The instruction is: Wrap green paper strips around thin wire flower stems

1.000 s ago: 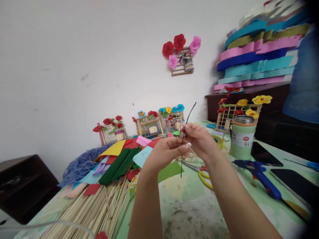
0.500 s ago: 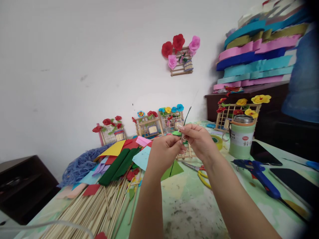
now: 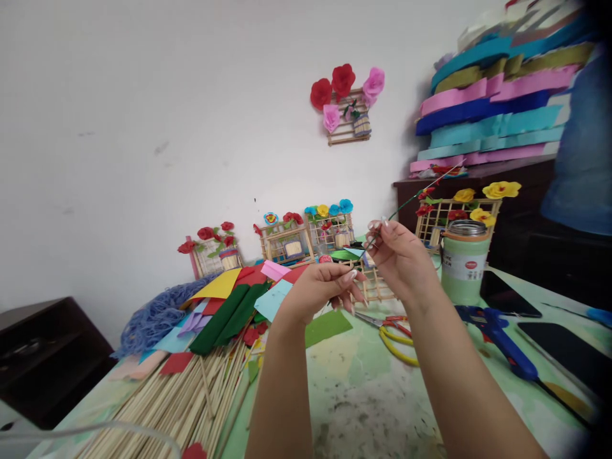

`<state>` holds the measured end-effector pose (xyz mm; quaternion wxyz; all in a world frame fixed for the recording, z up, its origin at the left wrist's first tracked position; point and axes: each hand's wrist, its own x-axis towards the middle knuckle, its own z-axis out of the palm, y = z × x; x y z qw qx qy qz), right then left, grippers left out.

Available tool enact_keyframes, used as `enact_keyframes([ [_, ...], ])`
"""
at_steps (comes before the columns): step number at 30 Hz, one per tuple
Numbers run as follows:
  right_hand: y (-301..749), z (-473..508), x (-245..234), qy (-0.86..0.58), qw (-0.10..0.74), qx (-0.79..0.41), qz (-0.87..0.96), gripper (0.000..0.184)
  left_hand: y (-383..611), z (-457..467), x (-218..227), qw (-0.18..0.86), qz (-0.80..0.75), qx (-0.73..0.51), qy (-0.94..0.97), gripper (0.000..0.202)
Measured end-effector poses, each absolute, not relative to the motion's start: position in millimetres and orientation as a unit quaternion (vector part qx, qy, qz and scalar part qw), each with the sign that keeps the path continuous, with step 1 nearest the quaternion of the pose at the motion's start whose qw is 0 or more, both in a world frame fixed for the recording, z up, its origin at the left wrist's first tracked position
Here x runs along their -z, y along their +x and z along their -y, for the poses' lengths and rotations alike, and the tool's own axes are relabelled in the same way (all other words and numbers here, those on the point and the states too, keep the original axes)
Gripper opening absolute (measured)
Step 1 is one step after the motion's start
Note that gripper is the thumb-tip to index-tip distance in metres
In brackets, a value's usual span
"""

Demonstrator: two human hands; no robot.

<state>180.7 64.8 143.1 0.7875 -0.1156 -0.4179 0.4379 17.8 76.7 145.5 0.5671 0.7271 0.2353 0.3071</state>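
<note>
My right hand [image 3: 399, 255] is raised over the table, its fingertips pinched on a thin green wire stem [image 3: 421, 191] that slants up and to the right. My left hand [image 3: 321, 290] sits lower and to the left, fingers curled in a pinch near the stem's lower end; I cannot make out whether it grips anything. A green paper piece [image 3: 327, 326] lies on the table just below the hands. Yellow-handled scissors [image 3: 396, 341] lie to the right of it.
Bamboo sticks [image 3: 182, 401] and coloured paper sheets [image 3: 224, 306] cover the left of the table. Small wooden frames with paper flowers [image 3: 287, 239] line the wall. A green jar [image 3: 463, 261], blue glue gun [image 3: 497, 331] and dark phones [image 3: 568, 350] lie at right; crepe rolls [image 3: 497, 108] are stacked above.
My right hand has risen and moved right, tilting the stem from near upright to a slant. My left hand has dropped and separated from the right.
</note>
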Motion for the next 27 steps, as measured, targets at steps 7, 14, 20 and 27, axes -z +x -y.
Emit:
enact_keyframes([
  [7,177.4,-66.4,-139.6,-0.222,0.771,-0.397,0.446,0.020,20.8,-78.6,-145.1,0.364,-0.349,-0.436,0.745,0.025],
  [14,165.5,-71.5,-141.6,-0.223,0.817,-0.396,0.355,0.039,24.3,-75.0,-144.7,0.237,-0.385,-0.460,0.764,0.028],
  [20,163.4,-70.6,-140.8,-0.233,0.815,-0.374,0.377,0.035,24.8,-73.6,-146.0,0.257,-0.395,-0.443,0.763,0.030],
  [27,175.2,-71.1,-140.3,-0.150,0.810,-0.406,0.395,0.017,16.4,-78.9,-146.2,0.300,-0.412,-0.427,0.747,0.030],
])
